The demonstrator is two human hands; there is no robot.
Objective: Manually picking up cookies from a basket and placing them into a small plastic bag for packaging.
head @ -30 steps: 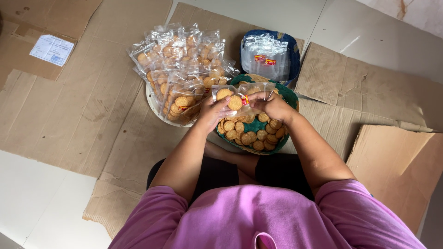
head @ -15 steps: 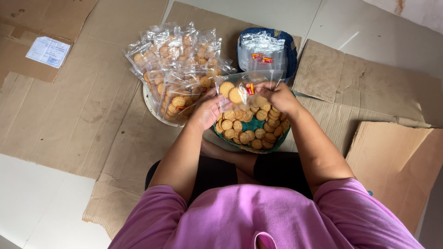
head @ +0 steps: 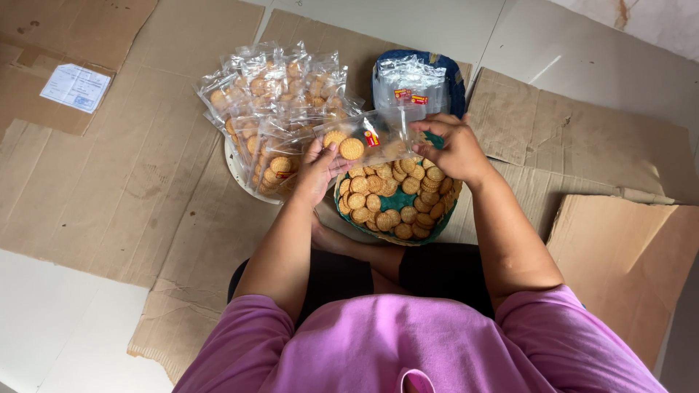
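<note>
**Both hands held a clear packet over the green tray**

Both forearms reached forward from the pink shirt (head: 408, 349), elbows bent, wrists meeting above the green tray (head: 397, 200). The left hand (head: 317, 171) gripped the near-left end of a clear packet (head: 364, 140), fingers curled under it, thumb on top, two round biscuits showing through the film. The right hand (head: 451, 145) pinched the packet's far-right end, fingers closed on the plastic. The packet hung level just above the tray's far edge. Below it, the tray lay heaped with loose biscuits (head: 393, 200). Left of the tray, touching it, sat a white plate (head: 237, 164) stacked with filled packets (head: 273, 102). Beyond the tray stood a blue bag (head: 455, 76) holding a stack of empty wrappers (head: 408, 84). Cardboard sheets (head: 109, 189) spread under everything, a white label (head: 75, 87) far left of the tray.
</note>
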